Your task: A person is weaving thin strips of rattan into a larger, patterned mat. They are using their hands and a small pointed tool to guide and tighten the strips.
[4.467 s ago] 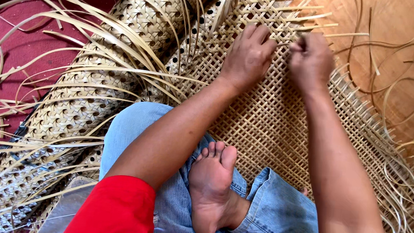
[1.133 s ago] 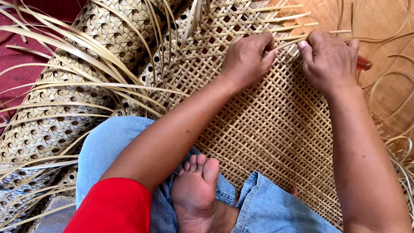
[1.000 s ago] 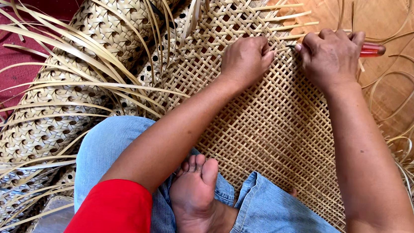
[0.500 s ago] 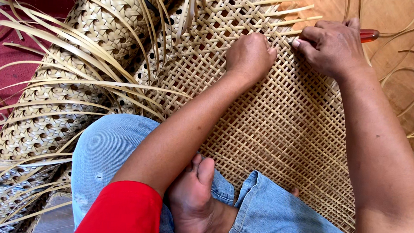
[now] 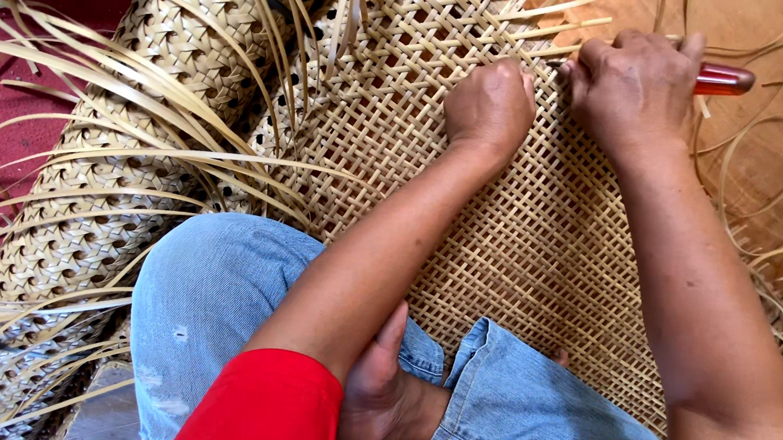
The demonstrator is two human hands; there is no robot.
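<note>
My left hand presses, fist closed, on the woven cane mat; my right hand grips a red-handled tool, its tip hidden.

A pale open-lattice woven cane panel is spread flat across the lap, while a red translucent-handled tool is laid level at its upper edge.

No packages, labels, signs or screens show anywhere in this view
</note>
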